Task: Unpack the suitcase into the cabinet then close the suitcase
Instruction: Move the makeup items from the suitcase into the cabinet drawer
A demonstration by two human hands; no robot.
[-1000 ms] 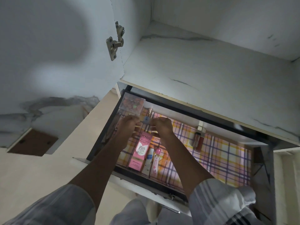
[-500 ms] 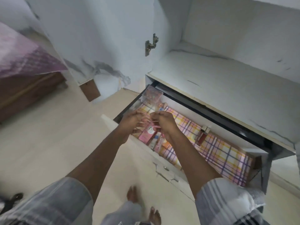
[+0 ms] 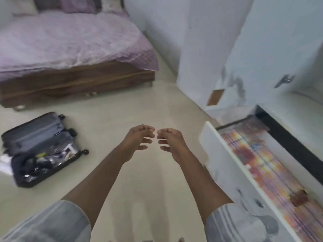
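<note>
Head view: both hands, left hand (image 3: 138, 139) and right hand (image 3: 170, 140), have left the drawer (image 3: 227, 154) empty, grip loosely open (nothing held); the suitcase (image 3: 42, 149) still holds items, so 1 more trip looks due.

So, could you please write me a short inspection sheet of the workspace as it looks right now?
Surface: pale floor, bare between the hands and the bed.
Job's things: suitcase lies open on the floor with items inside; cabinet drawer stands pulled out, checked liner and blurred items inside.
Clutter: white item beside the suitcase, too blurred to identify.
Hands: left hand and right hand empty, fingers loosely curled, apart over the floor.
Cables: nothing seen.
Surroundings: bed with purple cover; open cabinet door.
</note>
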